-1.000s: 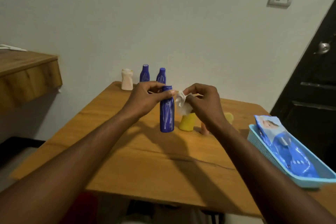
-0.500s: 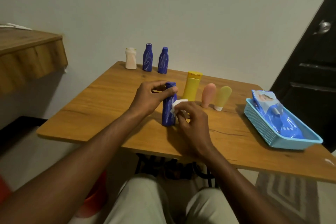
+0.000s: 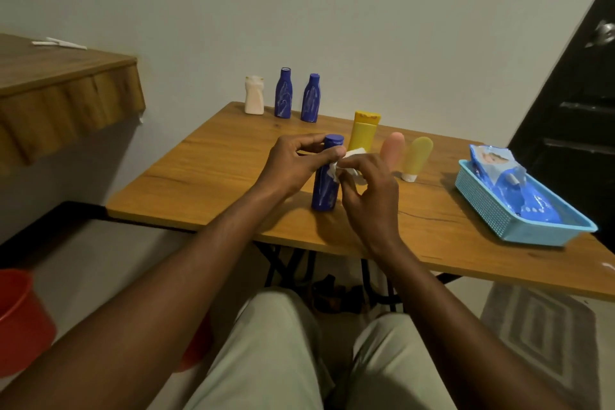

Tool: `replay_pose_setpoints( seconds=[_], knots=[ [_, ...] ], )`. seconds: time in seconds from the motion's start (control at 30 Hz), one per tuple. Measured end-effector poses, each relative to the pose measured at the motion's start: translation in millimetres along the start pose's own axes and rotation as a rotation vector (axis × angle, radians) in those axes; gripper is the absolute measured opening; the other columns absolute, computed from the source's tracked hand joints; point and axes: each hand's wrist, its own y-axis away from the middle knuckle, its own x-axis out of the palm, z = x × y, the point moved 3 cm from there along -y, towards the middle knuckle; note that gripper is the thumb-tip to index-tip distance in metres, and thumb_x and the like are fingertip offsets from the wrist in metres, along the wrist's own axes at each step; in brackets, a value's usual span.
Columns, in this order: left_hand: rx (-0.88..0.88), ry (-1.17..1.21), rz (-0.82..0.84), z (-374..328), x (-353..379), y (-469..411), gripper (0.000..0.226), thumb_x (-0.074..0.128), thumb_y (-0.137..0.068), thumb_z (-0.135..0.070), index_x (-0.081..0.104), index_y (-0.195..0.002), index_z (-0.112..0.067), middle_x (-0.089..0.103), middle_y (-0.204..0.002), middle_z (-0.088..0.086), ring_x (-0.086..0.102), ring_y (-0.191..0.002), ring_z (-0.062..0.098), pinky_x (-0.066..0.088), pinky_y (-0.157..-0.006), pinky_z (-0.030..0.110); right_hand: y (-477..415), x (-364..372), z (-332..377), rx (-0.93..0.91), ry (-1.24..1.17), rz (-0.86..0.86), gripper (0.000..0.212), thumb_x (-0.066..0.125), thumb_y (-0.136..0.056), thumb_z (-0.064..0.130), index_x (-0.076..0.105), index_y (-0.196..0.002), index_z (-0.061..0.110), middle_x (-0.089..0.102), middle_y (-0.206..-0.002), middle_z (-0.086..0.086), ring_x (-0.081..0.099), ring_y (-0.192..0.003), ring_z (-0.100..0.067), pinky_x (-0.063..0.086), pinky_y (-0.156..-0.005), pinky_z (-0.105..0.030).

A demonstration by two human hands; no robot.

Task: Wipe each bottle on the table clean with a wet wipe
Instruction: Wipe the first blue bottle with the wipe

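Left hand (image 3: 293, 163) of mine grips a dark blue plastic bottle (image 3: 324, 190) just under its cap, thumb and fingers curled round it, while it stands upright on the wooden table (image 3: 206, 173). My right hand (image 3: 372, 196) pinches a crumpled white wet wipe (image 3: 354, 154) against the upper right side of that bottle.

I count three blue bottles in all: the held one and two more blue bottles (image 3: 283, 93) (image 3: 310, 98) well behind it. One squat white bottle (image 3: 254, 95) stands left of that pair. Just behind the held bottle, to its right, stand one yellow flip-cap tube (image 3: 362, 135), one pink tube (image 3: 392, 148) and one pale yellow tube (image 3: 417, 156). My right hand hides the pink tube's foot.

Far right of the held bottle sits one light blue mesh basket (image 3: 482, 206) holding one blue pack of wipes (image 3: 512, 190). Below it to the left, on the floor, is a red bucket (image 3: 20, 319).

Half a second ago the wipe sat at the bottle's middle; it is higher now. My left grip is unchanged.
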Motion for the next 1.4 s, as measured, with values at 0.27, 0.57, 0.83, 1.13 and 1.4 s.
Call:
replay_pose_setpoints(
  seconds=[0.27, 0.57, 0.83, 1.13, 1.4],
  knots=[
    [0.001, -0.06, -0.072, -4, 2, 1, 0.049, 0.083, -0.082, -0.045, 0.075, -0.125, -0.023, 0.076, -0.104, -0.012, 0.067, -0.102, 0.002, 0.053, -0.094, 0.03, 15, 6, -10, 0.101, 0.068, 0.151, 0.018, 0.074, -0.087, 0.006, 0.073, -0.104, 0.013, 0.067, -0.108, -0.001, 0.061, -0.099, -0.015, 0.056, -0.082, -0.033],
    [0.031, -0.039, -0.058, -2, 1, 0, 0.041, 0.083, -0.083, -0.041, 0.077, -0.121, -0.026, 0.077, -0.102, -0.009, 0.068, -0.101, 0.007, 0.054, -0.093, 0.03, -1, -2, -4, -0.031, 0.019, 0.036, 0.013, 0.07, -0.091, 0.005, 0.069, -0.1, 0.013, 0.065, -0.105, 0.0, 0.06, -0.095, -0.01, 0.052, -0.075, -0.022],
    [0.024, 0.126, -0.068, 10, 11, 3, 0.032, 0.082, -0.084, -0.039, 0.077, -0.115, -0.033, 0.077, -0.101, -0.014, 0.068, -0.097, 0.002, 0.053, -0.078, 0.016, 11, 4, -26, -0.03, -0.025, 0.073, 0.011, 0.069, -0.09, 0.014, 0.07, -0.1, 0.016, 0.066, -0.105, 0.005, 0.062, -0.099, -0.011, 0.056, -0.08, -0.034],
    [0.005, 0.205, -0.092, 15, 10, -2, 0.032, 0.082, -0.084, -0.036, 0.078, -0.114, -0.029, 0.078, -0.104, -0.013, 0.069, -0.099, 0.002, 0.055, -0.079, 0.017, 13, 11, -21, -0.054, 0.155, 0.208, 0.027, 0.065, -0.089, 0.032, 0.072, -0.111, 0.018, 0.064, -0.118, 0.002, 0.061, -0.105, -0.014, 0.056, -0.081, -0.032],
    [-0.006, 0.209, -0.104, 16, 4, -7, 0.039, 0.083, -0.084, -0.035, 0.077, -0.12, -0.022, 0.077, -0.108, -0.008, 0.069, -0.105, 0.006, 0.054, -0.083, 0.019, 14, 16, -20, 0.013, 0.194, 0.326, 0.03, 0.066, -0.087, 0.042, 0.074, -0.107, 0.022, 0.064, -0.107, 0.008, 0.058, -0.093, -0.008, 0.048, -0.073, -0.024]
  ],
)
